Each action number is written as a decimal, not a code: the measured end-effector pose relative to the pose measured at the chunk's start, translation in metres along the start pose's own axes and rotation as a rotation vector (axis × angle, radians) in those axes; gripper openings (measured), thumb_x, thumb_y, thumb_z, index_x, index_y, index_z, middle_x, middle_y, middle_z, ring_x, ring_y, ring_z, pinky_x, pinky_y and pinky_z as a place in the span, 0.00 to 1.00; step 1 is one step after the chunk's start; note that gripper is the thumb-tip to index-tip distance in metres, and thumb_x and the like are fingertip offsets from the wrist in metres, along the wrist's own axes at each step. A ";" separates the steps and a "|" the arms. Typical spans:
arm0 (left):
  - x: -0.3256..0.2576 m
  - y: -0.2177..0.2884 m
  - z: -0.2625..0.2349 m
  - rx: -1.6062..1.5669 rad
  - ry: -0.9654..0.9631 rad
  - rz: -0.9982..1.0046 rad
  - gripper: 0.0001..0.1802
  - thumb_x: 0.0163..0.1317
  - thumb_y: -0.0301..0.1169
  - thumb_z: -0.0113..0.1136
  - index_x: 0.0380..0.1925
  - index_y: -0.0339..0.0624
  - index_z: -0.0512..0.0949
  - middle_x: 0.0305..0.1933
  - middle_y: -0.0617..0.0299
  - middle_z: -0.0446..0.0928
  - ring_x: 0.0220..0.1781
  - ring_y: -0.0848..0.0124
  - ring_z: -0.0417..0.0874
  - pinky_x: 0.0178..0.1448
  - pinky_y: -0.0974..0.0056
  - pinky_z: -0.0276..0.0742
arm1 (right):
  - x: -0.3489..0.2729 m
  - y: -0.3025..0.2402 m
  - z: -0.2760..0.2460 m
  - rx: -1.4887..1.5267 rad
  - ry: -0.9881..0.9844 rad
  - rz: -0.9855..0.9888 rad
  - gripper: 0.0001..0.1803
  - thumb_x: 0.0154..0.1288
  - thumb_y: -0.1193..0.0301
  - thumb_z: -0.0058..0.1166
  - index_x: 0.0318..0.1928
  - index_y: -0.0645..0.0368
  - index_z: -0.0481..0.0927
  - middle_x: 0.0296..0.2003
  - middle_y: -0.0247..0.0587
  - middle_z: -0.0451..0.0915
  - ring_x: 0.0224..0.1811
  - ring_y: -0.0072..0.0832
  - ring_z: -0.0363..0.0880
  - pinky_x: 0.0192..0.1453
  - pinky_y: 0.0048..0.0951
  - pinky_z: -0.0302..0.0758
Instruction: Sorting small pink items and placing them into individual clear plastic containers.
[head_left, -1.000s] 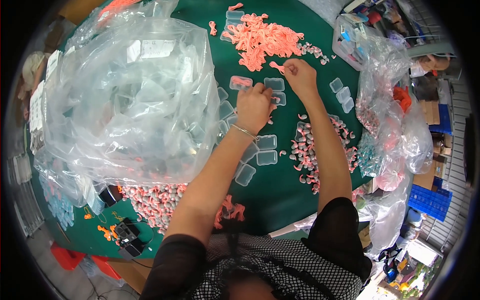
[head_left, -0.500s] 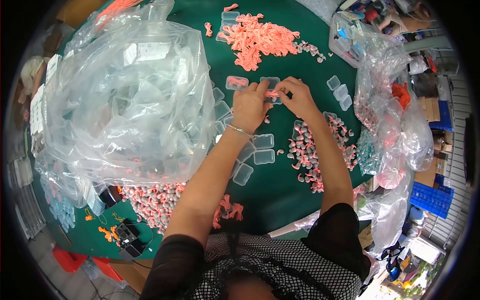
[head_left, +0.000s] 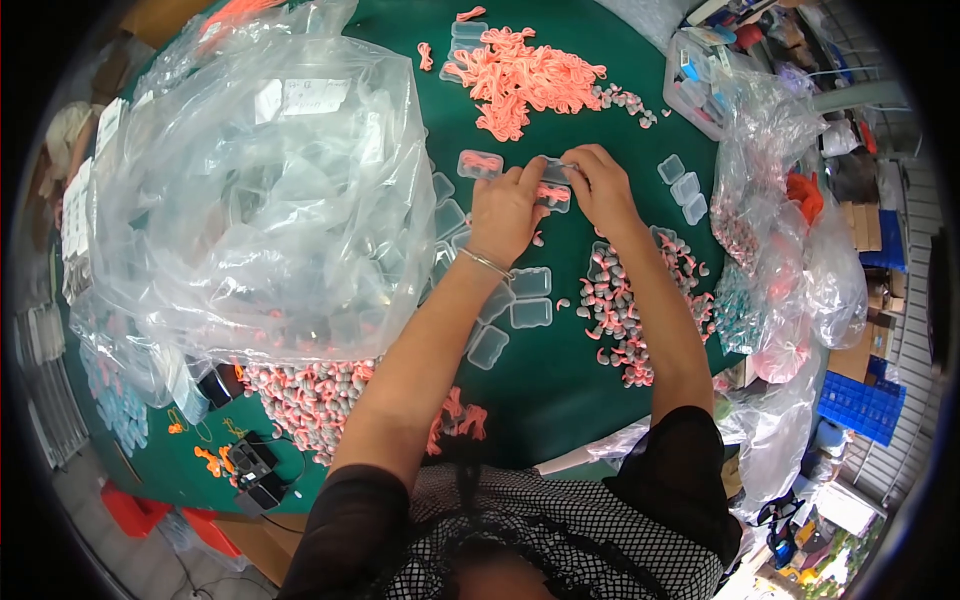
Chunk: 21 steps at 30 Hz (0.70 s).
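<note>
On the green bench point(head_left: 560, 385), the left hand point(head_left: 508, 205), fingers curled, grips a clear hinged case point(head_left: 561, 208) containing coral cord point(head_left: 553, 193); the right hand point(head_left: 600, 190) pinches its unclosed lid point(head_left: 553, 172). A second case point(head_left: 464, 170) already contains cord; a large cord pile point(head_left: 540, 80) lies loose.

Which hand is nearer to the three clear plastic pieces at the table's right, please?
Right: the right hand is left of the three clear plastic pieces; the left hand is farther left.

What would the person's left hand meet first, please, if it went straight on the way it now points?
The left hand would probably meet the clear plastic lid first, though depth and contact are unclear.
</note>
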<state>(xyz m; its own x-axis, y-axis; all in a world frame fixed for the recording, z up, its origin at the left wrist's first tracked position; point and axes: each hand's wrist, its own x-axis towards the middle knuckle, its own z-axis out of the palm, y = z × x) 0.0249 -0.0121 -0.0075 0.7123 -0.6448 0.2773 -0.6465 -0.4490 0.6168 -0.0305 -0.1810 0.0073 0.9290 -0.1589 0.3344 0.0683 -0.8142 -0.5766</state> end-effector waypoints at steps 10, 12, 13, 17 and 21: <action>0.005 -0.001 0.011 0.066 0.000 0.090 0.14 0.56 0.38 0.62 0.40 0.44 0.79 0.34 0.60 0.75 0.37 0.59 0.78 0.41 0.55 0.69 | -0.023 -0.006 -0.002 -0.085 -0.080 -0.198 0.18 0.53 0.79 0.59 0.47 0.61 0.75 0.43 0.46 0.75 0.47 0.45 0.74 0.45 0.39 0.74; 0.005 0.001 0.006 0.097 -0.021 0.064 0.13 0.59 0.39 0.60 0.38 0.43 0.79 0.34 0.59 0.75 0.37 0.59 0.78 0.40 0.55 0.70 | -0.022 -0.004 -0.001 -0.022 -0.164 -0.112 0.21 0.52 0.78 0.61 0.49 0.60 0.75 0.42 0.44 0.75 0.45 0.41 0.76 0.45 0.37 0.74; 0.004 0.001 -0.002 0.036 -0.020 0.094 0.13 0.59 0.39 0.60 0.36 0.43 0.79 0.33 0.59 0.74 0.36 0.58 0.78 0.39 0.55 0.71 | -0.022 -0.008 -0.002 -0.018 -0.164 -0.117 0.21 0.52 0.78 0.61 0.49 0.60 0.75 0.42 0.44 0.75 0.45 0.41 0.76 0.45 0.37 0.74; -0.003 0.011 -0.039 -0.035 0.016 0.104 0.12 0.60 0.40 0.59 0.33 0.42 0.80 0.31 0.58 0.75 0.33 0.56 0.78 0.39 0.55 0.72 | -0.010 -0.033 -0.020 0.202 -0.374 0.159 0.24 0.52 0.77 0.63 0.53 0.58 0.75 0.41 0.41 0.74 0.45 0.32 0.76 0.46 0.32 0.73; -0.011 0.031 -0.081 0.075 0.184 0.067 0.11 0.58 0.39 0.61 0.29 0.41 0.78 0.32 0.57 0.73 0.30 0.56 0.79 0.35 0.55 0.73 | 0.014 -0.033 -0.003 0.766 -0.379 0.080 0.26 0.53 0.75 0.64 0.55 0.54 0.75 0.46 0.40 0.74 0.50 0.29 0.75 0.53 0.27 0.72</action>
<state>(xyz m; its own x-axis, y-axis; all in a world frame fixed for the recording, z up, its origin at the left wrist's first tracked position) 0.0192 0.0316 0.0683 0.7005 -0.5538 0.4502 -0.7078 -0.4583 0.5376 -0.0207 -0.1582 0.0331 0.9910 0.1088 0.0780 0.0973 -0.1853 -0.9778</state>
